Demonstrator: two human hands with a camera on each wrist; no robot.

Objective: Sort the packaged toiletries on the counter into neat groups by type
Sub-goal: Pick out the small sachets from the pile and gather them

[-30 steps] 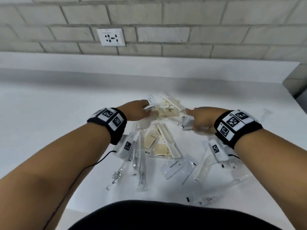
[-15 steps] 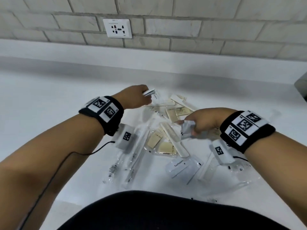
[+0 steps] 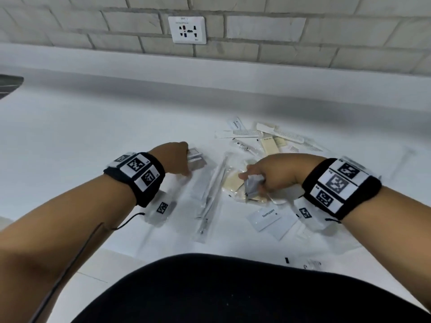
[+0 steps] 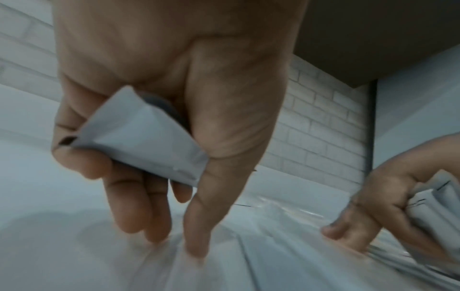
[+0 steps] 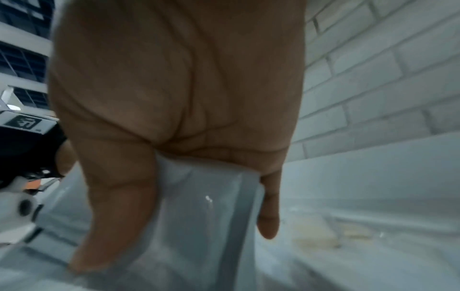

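Packaged toiletries lie in a loose pile on the white counter [image 3: 93, 136]. My left hand [image 3: 184, 162] is at the pile's left edge and grips small white sachets [image 3: 197, 159]; in the left wrist view one sachet [image 4: 139, 137] is pinched between thumb and fingers. My right hand [image 3: 256, 180] hovers over the middle of the pile and holds a bunch of grey-white sachets [image 3: 251, 188], also seen as the sachets [image 5: 206, 212] in the right wrist view. Beneath it lie beige soap packs [image 3: 233, 183]. Clear toothbrush packs [image 3: 210, 194] lie between my hands.
White combs [image 3: 282, 134] and more packets lie at the far side of the pile. A "Toothpaste" packet [image 3: 265, 217] lies close to me. A wall socket [image 3: 187, 30] sits on the brick wall behind. My dark-clothed body [image 3: 233, 290] is against the counter's front edge.
My left hand has drawn left, out of the pile, with its sachets. My right hand has come toward me and left with its sachets. The head view has tilted down.
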